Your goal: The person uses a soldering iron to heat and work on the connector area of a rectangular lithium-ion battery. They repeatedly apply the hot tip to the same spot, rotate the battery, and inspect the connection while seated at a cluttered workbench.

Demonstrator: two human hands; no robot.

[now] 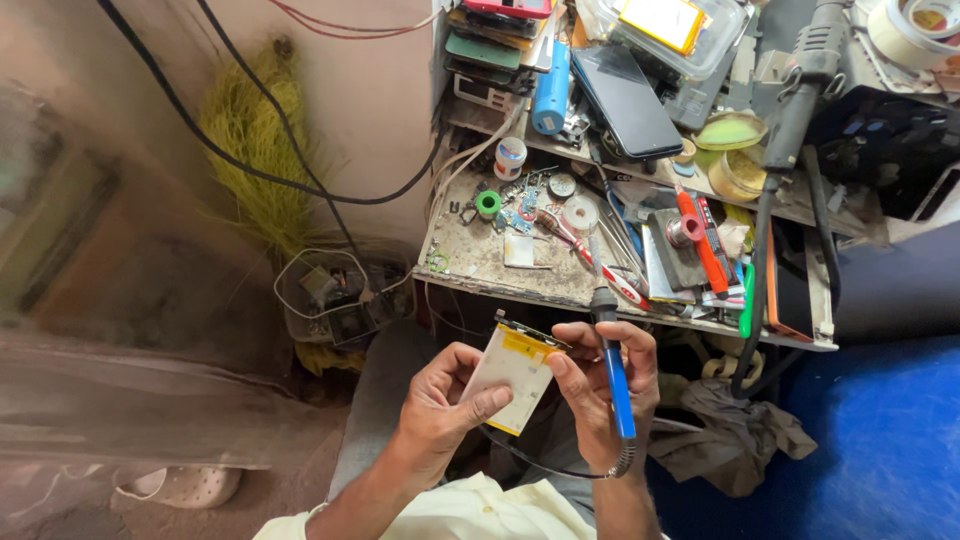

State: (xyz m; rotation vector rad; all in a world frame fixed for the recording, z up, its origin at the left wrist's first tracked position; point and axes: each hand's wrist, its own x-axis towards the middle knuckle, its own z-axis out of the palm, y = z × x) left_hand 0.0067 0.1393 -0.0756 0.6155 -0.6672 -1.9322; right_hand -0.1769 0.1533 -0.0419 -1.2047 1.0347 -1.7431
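Observation:
My left hand point(447, 395) grips a flat white battery pack point(510, 375) with a yellow strip and a small circuit strip along its top edge. My right hand point(600, 385) pinches the pack's right side with the thumb while holding a blue-handled soldering iron point(615, 375). The iron points up and away, its tip point(594, 248) over the workbench. Its cord point(540, 462) loops under my wrists. Both hands sit just in front of the bench's near edge.
The cluttered workbench point(480, 262) carries solder spools, small circuit boards, tweezers, a red tool point(700, 240) and a dark phone point(628, 100). A shelf above holds stacked phones and a plastic box. Black cables cross the wall on the left. A rag point(730, 430) lies to the right.

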